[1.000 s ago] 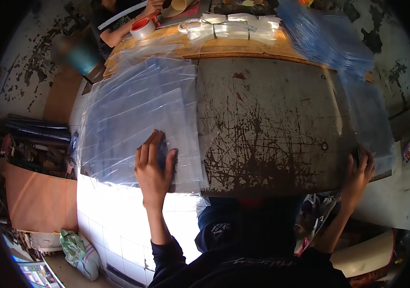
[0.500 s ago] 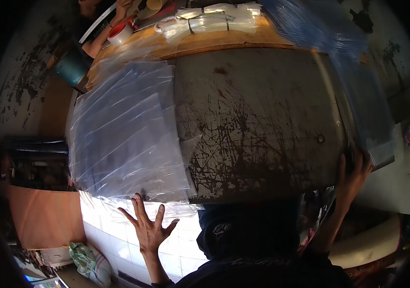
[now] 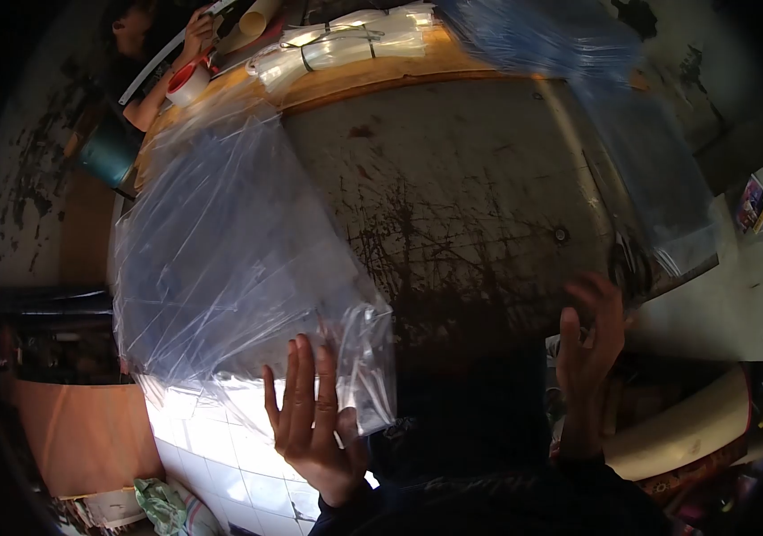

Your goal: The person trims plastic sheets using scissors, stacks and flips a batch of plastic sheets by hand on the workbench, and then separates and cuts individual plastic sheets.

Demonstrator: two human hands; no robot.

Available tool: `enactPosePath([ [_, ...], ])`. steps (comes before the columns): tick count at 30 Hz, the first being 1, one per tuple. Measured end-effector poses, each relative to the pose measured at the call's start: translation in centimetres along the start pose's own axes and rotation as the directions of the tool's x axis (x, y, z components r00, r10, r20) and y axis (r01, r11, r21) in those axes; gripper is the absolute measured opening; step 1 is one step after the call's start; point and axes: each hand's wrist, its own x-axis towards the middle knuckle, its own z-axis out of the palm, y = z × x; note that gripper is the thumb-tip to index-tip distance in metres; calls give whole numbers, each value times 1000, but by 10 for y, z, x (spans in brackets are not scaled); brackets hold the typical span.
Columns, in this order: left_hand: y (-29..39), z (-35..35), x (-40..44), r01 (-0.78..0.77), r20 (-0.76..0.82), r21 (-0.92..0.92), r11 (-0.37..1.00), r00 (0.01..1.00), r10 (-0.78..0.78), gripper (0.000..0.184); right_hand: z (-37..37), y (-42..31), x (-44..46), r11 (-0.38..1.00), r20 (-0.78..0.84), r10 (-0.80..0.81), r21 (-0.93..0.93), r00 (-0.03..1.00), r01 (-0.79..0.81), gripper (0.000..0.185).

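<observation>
A pile of clear plastic sheets [image 3: 229, 241] covers the left side of a dark, scratched tabletop [image 3: 453, 179]. My left hand [image 3: 314, 429] is at its near edge, with long fingers laid over the film and the thumb by the corner. It grips the top plastic sheet [image 3: 368, 357], whose wrinkled near corner hangs past the table edge towards my body. Over the right front edge, my right hand [image 3: 591, 330] is raised with fingers apart and half curled, slightly blurred, holding nothing visible. Just beyond it lie dark loops resembling scissors handles [image 3: 629, 266].
Tied bundles of clear plastic strips [image 3: 354, 43] and a red-and-white tape roll [image 3: 189, 82] rest on the wooden far part. Bluish plastic sheets [image 3: 551, 40] spread over the far right. Another person's hand [image 3: 200, 34] shows at far left, above a teal bucket [image 3: 109, 154].
The top sheet has been pulled towards me and its corner now overhangs the edge. My left hand has come nearer and right; my right hand has left the table's right edge and moved left.
</observation>
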Motion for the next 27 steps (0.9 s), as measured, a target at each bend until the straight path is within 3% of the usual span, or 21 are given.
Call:
enactPosePath([
  [1, 17, 9, 4, -81, 71, -130, 988, 993, 90, 45, 5, -9, -4, 960, 126, 1, 278, 992, -36, 35],
  [3, 56, 29, 10, -268, 171, -204, 942, 937, 304, 50, 11, -23, -13, 683, 328, 21, 685, 944, -253, 47],
  [4, 73, 36, 8, -322, 266, -223, 920, 888, 375, 60, 12, -16, -16, 588, 333, 17, 759, 943, -279, 53],
  [5, 81, 47, 2, -347, 267, -353, 869, 852, 450, 76, 13, -9, -19, 483, 338, 13, 822, 941, -302, 59],
  [7, 80, 47, -2, -358, 314, -383, 852, 817, 484, 78, 5, 5, -14, 206, 423, 11, 886, 906, -416, 65],
  [9, 70, 44, 1, -348, 440, -352, 869, 757, 482, 76, -9, 18, -9, 19, 506, 8, 862, 862, -506, 64],
  [11, 49, 50, -6, -387, 470, -238, 891, 757, 454, 73, -18, 29, -10, -13, 298, 228, 953, 927, -303, 63],
  [12, 38, 52, -11, -423, 485, -122, 898, 764, 426, 70, -20, 31, -8, -19, 312, 230, 949, 922, -316, 63],
  [14, 22, 49, -19, -383, 536, -105, 918, 755, 376, 69, -21, 32, -5, 500, -48, 518, 827, 854, -257, 59],
  [15, 13, 49, -24, -402, 488, -94, 911, 779, 394, 68, -16, 29, -3, 490, -29, 524, 828, 852, -273, 59],
  [17, 1, 46, -31, -378, 439, -21, 925, 828, 349, 70, -7, 21, -1, 915, -383, 305, 372, 872, -157, 55],
  [18, -2, 46, -34, -368, 449, -13, 930, 829, 334, 70, -6, 22, -2, 912, -367, 311, 376, 877, -166, 55],
  [19, -3, 47, -36, -264, 410, 16, 964, 881, 234, 71, -6, 23, -2, 984, -462, 164, 21, 872, -175, 53],
  [20, -5, 48, -39, -156, 367, 39, 987, 921, 131, 73, -6, 23, -3, 923, -496, -12, -339, 868, -181, 51],
  [21, -7, 51, -41, -127, 303, 42, 991, 947, 109, 77, -8, 21, -1, 869, -454, -168, -487, 875, -86, 50],
  [22, -8, 52, -41, -119, 305, 45, 992, 947, 100, 77, -5, 21, -1, 870, -447, -168, -486, 879, -81, 50],
  [23, -9, 53, -42, -109, 278, 24, 994, 955, 98, 73, -2, 22, -3, 943, -270, -196, -316, 943, 105, 52],
  [24, -9, 54, -42, -101, 251, 2, 995, 963, 97, 70, -1, 19, 0, 932, -81, -270, -272, 959, 240, 56],
  [25, -7, 54, -40, -97, 251, 0, 995, 963, 94, 70, 1, 17, 3, 919, 112, -334, -183, 936, 349, 59],
  [26, -4, 53, -37, -167, 292, 8, 986, 944, 157, 64, 2, 9, 9, 857, 316, -374, -241, 872, 456, 65],
  [27, -1, 52, -35, -237, 332, 13, 971, 917, 219, 58, 5, 3, 9, 856, 318, -375, -243, 871, 457, 65],
])
